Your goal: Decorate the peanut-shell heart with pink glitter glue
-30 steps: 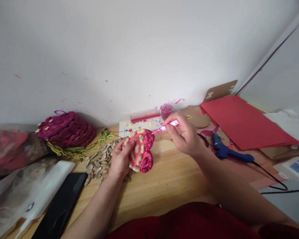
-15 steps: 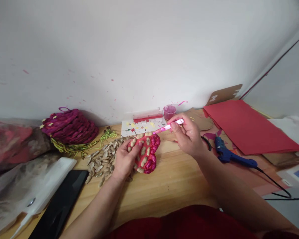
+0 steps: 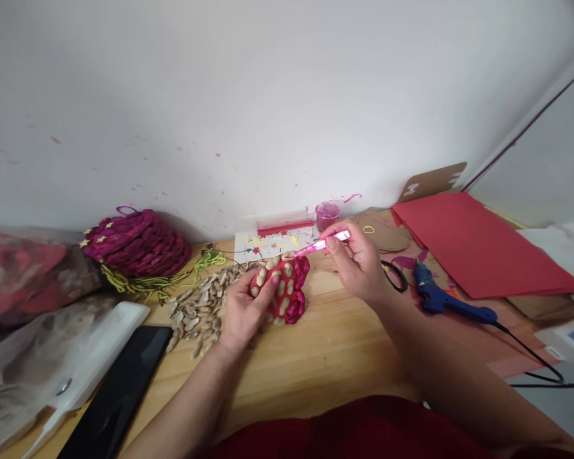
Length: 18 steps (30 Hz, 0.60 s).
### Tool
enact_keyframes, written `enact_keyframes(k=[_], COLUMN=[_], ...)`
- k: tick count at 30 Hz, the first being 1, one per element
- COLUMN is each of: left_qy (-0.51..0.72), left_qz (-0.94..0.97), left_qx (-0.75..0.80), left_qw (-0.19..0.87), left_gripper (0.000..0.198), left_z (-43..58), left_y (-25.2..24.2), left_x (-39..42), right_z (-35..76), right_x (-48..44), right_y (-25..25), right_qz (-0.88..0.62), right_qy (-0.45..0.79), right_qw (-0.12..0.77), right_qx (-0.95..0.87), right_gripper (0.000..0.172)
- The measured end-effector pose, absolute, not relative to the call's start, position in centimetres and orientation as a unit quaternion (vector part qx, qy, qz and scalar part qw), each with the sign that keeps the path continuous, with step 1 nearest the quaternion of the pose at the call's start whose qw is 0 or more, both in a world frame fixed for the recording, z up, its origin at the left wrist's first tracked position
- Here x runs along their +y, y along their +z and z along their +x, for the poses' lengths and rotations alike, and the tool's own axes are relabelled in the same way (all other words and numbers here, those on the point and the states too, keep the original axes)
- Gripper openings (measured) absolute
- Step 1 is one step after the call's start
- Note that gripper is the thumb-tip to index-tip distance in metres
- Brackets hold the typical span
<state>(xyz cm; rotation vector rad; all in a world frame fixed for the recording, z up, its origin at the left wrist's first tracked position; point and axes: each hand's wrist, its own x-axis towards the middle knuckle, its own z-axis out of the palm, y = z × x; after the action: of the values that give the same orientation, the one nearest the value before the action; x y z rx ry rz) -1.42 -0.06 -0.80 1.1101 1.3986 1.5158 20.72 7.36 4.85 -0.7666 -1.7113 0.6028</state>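
My left hand [image 3: 247,306] grips a red flat piece [image 3: 280,299] studded with peanut shells, its thumb pressed on the front face. Along the right edge of this piece the shells are painted shiny magenta. My right hand [image 3: 356,264] pinches a paintbrush [image 3: 332,241] with a white handle and pink-stained front end. The brush tip meets the unpainted shells at the top edge of the piece. Beyond the brush, a plastic cup of magenta paint [image 3: 327,215] stands against the wall. Loose peanut shells [image 3: 196,312] lie heaped to the left of my left hand.
A blue glue gun [image 3: 452,303] with a black cord lies at the right, beside red sheets [image 3: 483,245]. At the left are a magenta braided bundle [image 3: 141,242], a black phone-like slab [image 3: 117,392] and plastic bags [image 3: 19,274]. A sheet with star stickers [image 3: 268,245] lies at the back.
My left hand has tilted and turned the shell-covered piece, raising its lower edge. The brush tip stays at the top edge, and my right hand has barely moved.
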Motion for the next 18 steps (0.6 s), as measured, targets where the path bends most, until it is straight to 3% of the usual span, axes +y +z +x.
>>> enact_keyframes(k=[8, 18], left_qy=[0.539, 0.516], left_qz=[0.480, 0.548], left_qx=[0.541, 0.551], left_qw=[0.432, 0.362], left_gripper=[0.043, 0.037], left_z=[-0.5, -0.8], left_y=[-0.4, -2.3], left_x=[-0.3, -0.1], right_z=[20.7, 20.3], right_x=[7.2, 6.8], right_y=[4.8, 4.6], right_qz=[-0.318, -0.292], right_qy=[0.227, 0.172], right_qw=[0.554, 0.546], right_qx=[-0.735, -0.766], right_gripper=[0.016, 0.008])
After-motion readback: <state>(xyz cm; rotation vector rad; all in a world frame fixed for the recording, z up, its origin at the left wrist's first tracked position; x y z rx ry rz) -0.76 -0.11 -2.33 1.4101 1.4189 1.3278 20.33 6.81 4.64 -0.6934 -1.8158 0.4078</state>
